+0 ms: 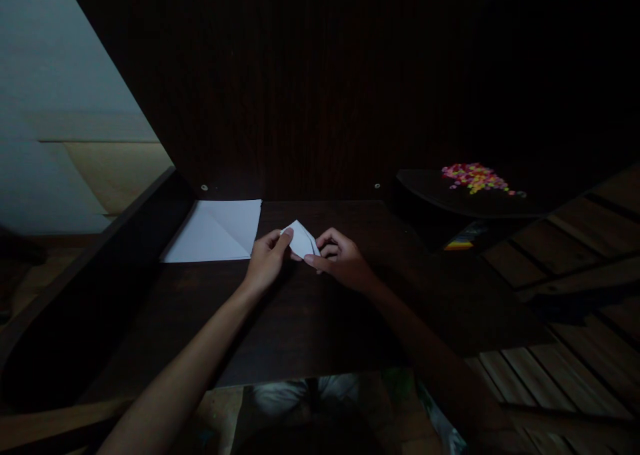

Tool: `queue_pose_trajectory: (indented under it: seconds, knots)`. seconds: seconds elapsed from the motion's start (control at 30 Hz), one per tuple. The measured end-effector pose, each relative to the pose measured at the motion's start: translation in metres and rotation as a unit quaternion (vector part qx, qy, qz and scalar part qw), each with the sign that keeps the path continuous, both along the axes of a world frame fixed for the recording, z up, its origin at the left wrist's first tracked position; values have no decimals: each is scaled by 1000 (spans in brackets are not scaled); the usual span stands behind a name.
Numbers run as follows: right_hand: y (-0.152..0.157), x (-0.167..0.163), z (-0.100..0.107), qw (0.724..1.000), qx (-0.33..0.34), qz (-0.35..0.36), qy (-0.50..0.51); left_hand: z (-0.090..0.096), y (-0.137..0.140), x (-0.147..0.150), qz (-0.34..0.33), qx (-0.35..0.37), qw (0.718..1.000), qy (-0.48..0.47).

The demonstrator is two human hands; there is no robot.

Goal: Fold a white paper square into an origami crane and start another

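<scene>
Between my two hands is a small piece of folded white paper [302, 238], held just above the dark desk with a point facing away from me. My left hand [269, 258] pinches its left side, the thumb lying on top. At the right edge my right hand [343, 258] grips the lower corner between thumb and curled fingers. Layered folds show along the paper's right side. A stack of white paper sheets [215, 228] lies to the left, the top one marked by a diagonal crease.
The dark wooden desk [270, 328] has a raised panel at the back and a side board [100, 275] on the left. On a curved shelf [425, 192] at the right sits a pile of small colourful pieces [477, 177]. Wooden slats [565, 382] stand farther right.
</scene>
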State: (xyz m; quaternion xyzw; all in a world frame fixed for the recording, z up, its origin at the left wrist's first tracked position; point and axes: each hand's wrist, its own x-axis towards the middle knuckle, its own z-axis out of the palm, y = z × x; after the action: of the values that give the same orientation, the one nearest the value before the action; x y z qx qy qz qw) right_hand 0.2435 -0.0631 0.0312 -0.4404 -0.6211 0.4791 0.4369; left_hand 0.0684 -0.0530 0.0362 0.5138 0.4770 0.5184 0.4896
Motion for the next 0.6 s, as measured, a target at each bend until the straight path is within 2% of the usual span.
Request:
queue_pose_trajectory:
  seconds: [0.17,0.27,0.47,0.6]
  knots:
    - [2,-2,-5,999,29,-18,35,-5,1,3,26,-17,995,-97]
    - [6,0,-2,995,32,-40,80,-6,1,0,8,-4,993,-120]
    - [13,12,4,990,66,-80,96,-2,-4,-3,-143,-16,989,-36]
    - [14,13,1,990,74,-83,89,-3,-8,3,-120,-25,992,-14]
